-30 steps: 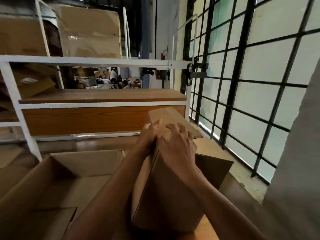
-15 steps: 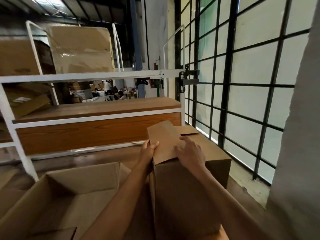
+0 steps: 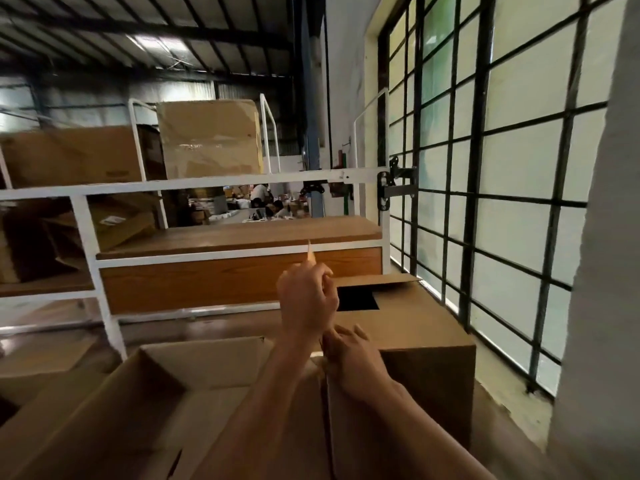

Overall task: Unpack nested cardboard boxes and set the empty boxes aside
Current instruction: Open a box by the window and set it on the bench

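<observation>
Risk: the flap (image 3: 309, 251) is lifted by a narrow pinch near its edge, so a hard pull could tear the cardboard at the fold or tip the smaller box (image 3: 415, 341). This box stands at the right, just beside the large open box (image 3: 156, 393) at the near left. The left hand (image 3: 306, 299) is raised with fingers curled, pinching the flap upright; the right hand (image 3: 349, 356) is curled over the smaller box's near left top edge, apparently steadying it.
</observation>
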A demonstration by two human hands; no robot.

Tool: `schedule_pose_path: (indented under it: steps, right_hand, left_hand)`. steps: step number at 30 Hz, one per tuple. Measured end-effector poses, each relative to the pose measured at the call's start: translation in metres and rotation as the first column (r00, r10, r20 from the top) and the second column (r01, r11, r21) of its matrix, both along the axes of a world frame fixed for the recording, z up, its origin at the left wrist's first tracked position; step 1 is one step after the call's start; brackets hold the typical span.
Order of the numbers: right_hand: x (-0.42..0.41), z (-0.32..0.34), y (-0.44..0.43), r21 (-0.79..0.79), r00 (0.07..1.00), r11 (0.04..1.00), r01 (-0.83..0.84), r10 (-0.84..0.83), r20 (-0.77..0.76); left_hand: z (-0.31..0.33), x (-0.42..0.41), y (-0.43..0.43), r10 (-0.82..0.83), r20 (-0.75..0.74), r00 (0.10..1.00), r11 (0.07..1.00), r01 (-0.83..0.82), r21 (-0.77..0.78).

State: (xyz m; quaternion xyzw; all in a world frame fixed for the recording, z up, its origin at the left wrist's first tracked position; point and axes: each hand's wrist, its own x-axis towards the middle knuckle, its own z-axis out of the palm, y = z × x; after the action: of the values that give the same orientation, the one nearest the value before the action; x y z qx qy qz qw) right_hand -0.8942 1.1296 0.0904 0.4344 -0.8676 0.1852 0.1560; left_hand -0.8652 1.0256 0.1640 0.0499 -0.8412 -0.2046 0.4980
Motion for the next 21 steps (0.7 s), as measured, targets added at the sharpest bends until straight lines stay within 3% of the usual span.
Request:
schedule_pose_path:
  steps: [2, 6, 7, 9, 11, 13, 15, 18, 21]
  right_hand:
    - [0.003, -0.007, 0.003, 0.115, 0.995, 0.993, 0.037, -0.026, -0.097]
    - [0.010, -0.012, 0.003, 0.137, 0.991, 0.990, 0.043, -0.025, -0.130]
    - [0.012, -0.015, 0.005, 0.111, 0.990, 0.993, 0.046, -0.031, -0.138]
    - [0.015, -0.025, 0.011, 0.002, 0.990, 0.997, 0.080, -0.079, -0.117]
    - [0.012, -0.028, 0.022, -0.151, 0.963, 0.959, 0.238, -0.253, -0.090]
    - [-0.001, -0.019, 0.041, -0.216, 0.881, 0.861, 0.460, -0.472, -0.004]
    - [-0.024, -0.003, 0.065, -0.164, 0.791, 0.775, 0.611, -0.605, 0.089]
    - [-0.052, 0.014, 0.095, -0.052, 0.724, 0.729, 0.683, -0.666, 0.178]
    - [-0.066, 0.017, 0.110, -0.041, 0.697, 0.734, 0.678, -0.625, 0.352]
  left_hand:
    - [-0.004, 0.005, 0.002, 0.146, 0.127, 0.981, 0.968, -0.116, -0.220]
    - [-0.033, 0.004, -0.009, 0.238, 0.466, 0.852, 0.967, -0.162, -0.197]
    - [-0.043, 0.004, -0.013, 0.188, 0.534, 0.824, 0.982, -0.164, -0.093]
    - [-0.063, 0.006, -0.018, -0.084, 0.603, 0.794, 0.956, -0.107, 0.274]
    - [-0.081, 0.008, -0.019, -0.281, 0.619, 0.734, 0.864, -0.087, 0.495]
    - [-0.093, 0.008, -0.019, -0.295, 0.643, 0.707, 0.851, -0.112, 0.513]
    - [-0.086, 0.005, -0.019, -0.247, 0.627, 0.739, 0.863, -0.127, 0.489]
    - [-0.060, -0.004, -0.017, -0.254, 0.579, 0.775, 0.901, -0.028, 0.433]
    - [-0.036, -0.010, -0.007, -0.509, 0.400, 0.762, 0.679, 0.070, 0.731]
